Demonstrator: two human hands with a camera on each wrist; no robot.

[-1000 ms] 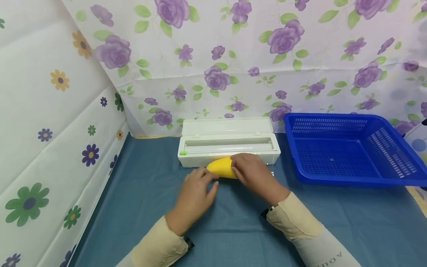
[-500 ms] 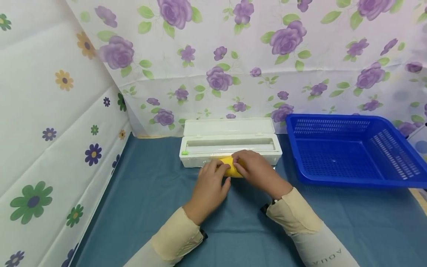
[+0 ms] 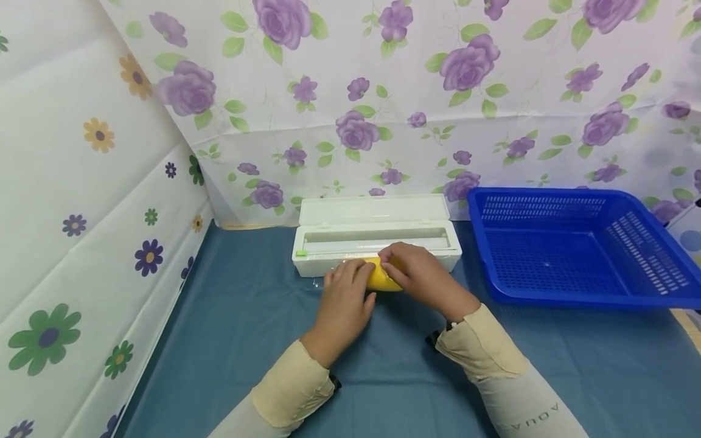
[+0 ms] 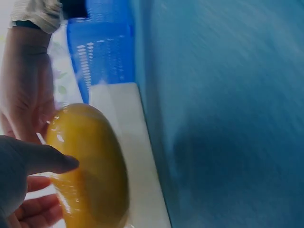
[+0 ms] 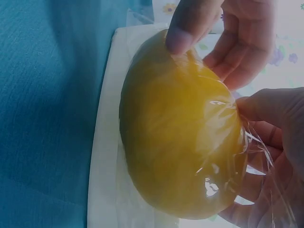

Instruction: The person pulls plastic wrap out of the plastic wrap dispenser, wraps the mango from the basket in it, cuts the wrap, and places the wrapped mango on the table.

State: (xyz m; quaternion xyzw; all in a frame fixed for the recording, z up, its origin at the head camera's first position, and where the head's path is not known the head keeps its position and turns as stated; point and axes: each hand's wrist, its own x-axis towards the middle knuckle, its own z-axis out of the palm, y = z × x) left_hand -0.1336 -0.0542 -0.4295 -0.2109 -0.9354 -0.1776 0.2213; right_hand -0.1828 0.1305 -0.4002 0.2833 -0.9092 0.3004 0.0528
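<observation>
A smooth yellow mango lies in clear cling film, just in front of a white film dispenser. My left hand holds its left end, the thumb lying along the skin in the left wrist view and the fingers on the far side. At the other end, my right hand pinches the film between thumb and fingers. Creases run from that pinch across the mango in the right wrist view, and loose film trails below the hand. The left hand covers much of the fruit in the head view.
The dispenser's lid stands raised, showing the film roll and a green slider at its left. A blue basket stands to the right on the teal cloth. Floral sheets rise behind and at left.
My left hand has moved right and slightly forward, from the mango's left tip to over its left part. My right hand stays at the right end, shifted up slightly.
</observation>
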